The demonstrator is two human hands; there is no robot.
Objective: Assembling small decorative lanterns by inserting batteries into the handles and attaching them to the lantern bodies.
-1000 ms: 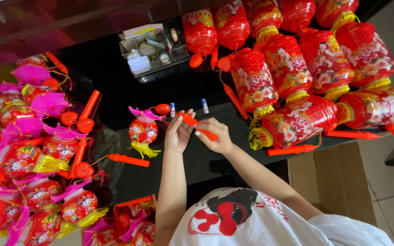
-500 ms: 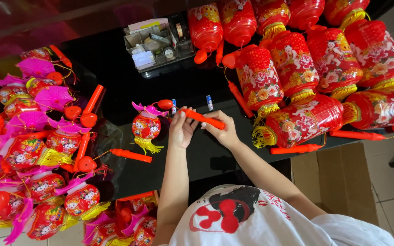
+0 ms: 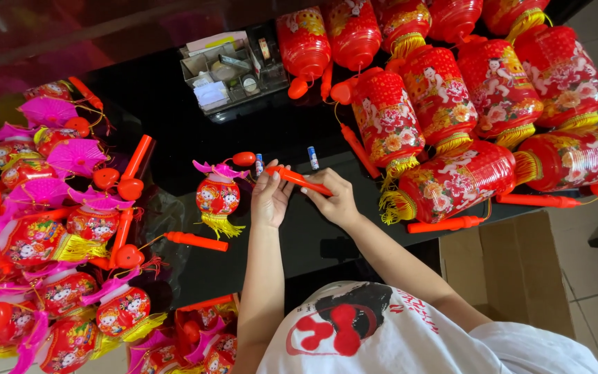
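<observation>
We've got an orange plastic handle stick (image 3: 297,179) in both hands here, held a bit above the black table (image 3: 174,104) and slanting down to our right. Our left hand (image 3: 270,199) has its fingers curled around the stick's left end, thumb and fingertips pinching it. Our right hand (image 3: 335,199) is wrapped around the other end, fingers closed on it, with the knuckles facing up.

Just to the left of our left hand sits a small red lantern (image 3: 217,196) with a pink top and a yellow tassel, lying on the table on its own. Two little batteries (image 3: 313,158) lie on the table just past the stick, one on each side of where our hands meet. Another loose orange stick (image 3: 196,241) lies a bit lower left of the small lantern.

Off to the left there's a whole heap of small pink-topped lanterns (image 3: 43,228) with their orange sticks mixed in, and it runs down along the near edge of the table too. On the right, a bunch of big red cylinder lanterns (image 3: 444,104) with gold fringes are lying on their sides, packed right up against each other. At the far side sits a clear organizer tray (image 3: 233,73) full of small bits; we can't make out what's in it. Down to our right is a cardboard box (image 3: 513,277) on the tiled floor.
</observation>
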